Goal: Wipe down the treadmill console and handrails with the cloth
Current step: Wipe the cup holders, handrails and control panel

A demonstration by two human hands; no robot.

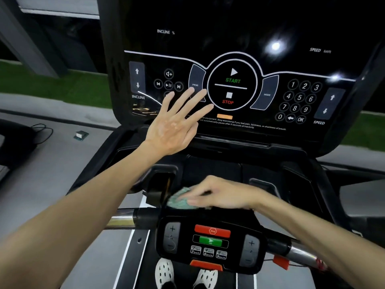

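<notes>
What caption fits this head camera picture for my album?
Right hand presses the cloth below the console while the left hand spreads open before it.

Head-worn view, forward and down — close over treadmill console point(239, 34)

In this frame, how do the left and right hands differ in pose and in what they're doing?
The left hand is raised at the upper console, fingers spread, holding nothing; the right hand lies low, by the handlebar control panel. The right hand presses the green cloth; the left has no cloth. The right hand looks motion-blurred, the left sharp. Both are bare, fingers straight.
</notes>
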